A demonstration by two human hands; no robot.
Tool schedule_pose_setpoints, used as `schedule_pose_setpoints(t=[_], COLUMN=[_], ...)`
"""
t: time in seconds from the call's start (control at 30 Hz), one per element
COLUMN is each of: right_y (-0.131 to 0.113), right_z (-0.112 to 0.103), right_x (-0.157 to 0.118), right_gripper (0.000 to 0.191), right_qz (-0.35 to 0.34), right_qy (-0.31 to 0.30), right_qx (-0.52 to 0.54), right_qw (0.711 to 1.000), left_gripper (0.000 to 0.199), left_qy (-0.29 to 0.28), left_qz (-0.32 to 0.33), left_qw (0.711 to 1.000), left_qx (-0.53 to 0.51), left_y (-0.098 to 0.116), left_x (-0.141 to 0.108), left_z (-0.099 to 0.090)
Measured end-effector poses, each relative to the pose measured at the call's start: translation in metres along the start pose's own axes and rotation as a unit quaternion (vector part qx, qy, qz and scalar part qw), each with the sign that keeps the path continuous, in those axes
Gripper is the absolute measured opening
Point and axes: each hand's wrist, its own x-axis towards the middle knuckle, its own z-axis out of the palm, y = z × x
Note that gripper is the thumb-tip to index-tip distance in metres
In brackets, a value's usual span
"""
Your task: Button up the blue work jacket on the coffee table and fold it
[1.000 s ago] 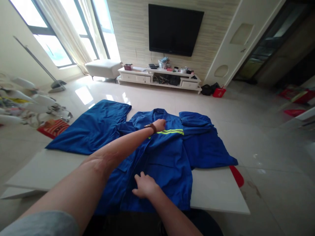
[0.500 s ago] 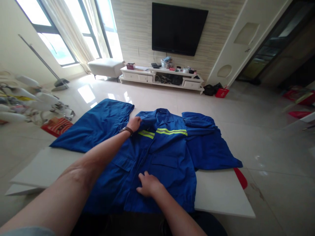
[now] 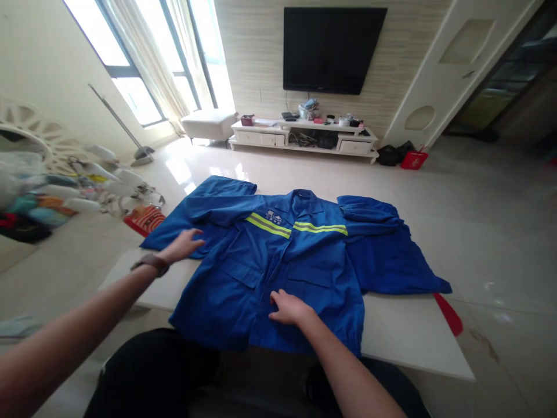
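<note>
Blue jacket (image 3: 313, 255) lies front side up on white counter (image 3: 413, 331), collar (image 3: 304, 202) at far end, hem at near edge. Yellow-grey reflective stripes (image 3: 322, 228) across chest; small white print (image 3: 274, 216) above the stripe on the left of the view, too small to read. Two flap pockets lower down, one each side of front seam.

Left hand (image 3: 183, 245), dark band (image 3: 150, 264) on wrist: released, fingers spread and slightly bent, nothing in grip. It is above the near edge of blue cloth (image 3: 167, 229) at left, just beside jacket; contact cannot be told. Right hand (image 3: 289, 306): fingers loosely curled, no cloth seen pinched. It is over lower jacket front, near the seam, below the right pocket flap; whether it presses the fabric, cannot tell.

Sleeve (image 3: 221, 206) on left side stretches out over left cloth. Sleeve (image 3: 369, 219) on right side bunched, on top of second blue cloth (image 3: 398, 261). Red item (image 3: 448, 313) sticks out by counter's right edge, partly hidden.

Background: black TV (image 3: 333, 49) on wall, white cabinet (image 3: 261, 136) below it with small items on top, pale ottoman (image 3: 209, 125) by window, red bag (image 3: 413, 158) on floor beside black bag (image 3: 391, 154).
</note>
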Motion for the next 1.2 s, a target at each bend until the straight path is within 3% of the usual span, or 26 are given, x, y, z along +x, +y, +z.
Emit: schedule_pose_setpoints(t=[0.07, 0.13, 0.2, 0.33, 0.43, 0.77, 0.93, 1.07, 1.13, 1.2], right_y=[0.004, 0.005, 0.003, 0.000, 0.003, 0.022, 0.023, 0.011, 0.010, 0.021], right_z=[-0.001, 0.000, 0.003, 0.014, 0.019, -0.007, -0.010, -0.004, -0.007, -0.019], right_x=[-0.001, -0.004, -0.009, -0.016, -0.013, 0.016, 0.006, -0.004, -0.011, -0.022], right_gripper=[0.044, 0.049, 0.057, 0.088, 0.105, 0.107, 0.110, 0.119, 0.119, 0.101], right_qz=[0.000, 0.001, 0.014, 0.130, 0.195, 0.181, 0.212, 0.246, 0.230, 0.167], right_qy=[0.001, 0.007, 0.027, 0.074, 0.037, 0.084, 0.048, 0.009, 0.000, 0.024], right_qx=[0.013, 0.026, 0.010, -0.069, -0.063, -0.074, -0.072, -0.068, -0.053, -0.025], right_qw=[1.000, 1.000, 0.999, 0.986, 0.978, 0.977, 0.973, 0.967, 0.972, 0.985], left_gripper=[0.066, 0.079, 0.094, 0.113, 0.114, 0.113, 0.116, 0.123, 0.114, 0.096], left_qy=[-0.144, -0.273, -0.330, -0.313, -0.312, -0.270, -0.291, -0.299, -0.291, -0.262], left_qz=[0.083, 0.136, 0.129, 0.119, 0.119, 0.091, 0.101, 0.098, 0.126, 0.181], left_qw=[0.985, 0.943, 0.919, 0.922, 0.925, 0.943, 0.932, 0.920, 0.918, 0.924], left_qx=[0.049, 0.133, 0.175, 0.192, 0.180, 0.174, 0.191, 0.234, 0.238, 0.212], left_y=[0.000, 0.002, 0.005, 0.006, 0.006, 0.035, 0.039, 0.057, 0.073, 0.088], left_x=[-0.044, -0.081, -0.106, -0.117, -0.111, -0.098, -0.097, -0.098, -0.099, -0.103], left_z=[0.043, 0.081, 0.108, 0.135, 0.142, 0.168, 0.164, 0.158, 0.157, 0.157])
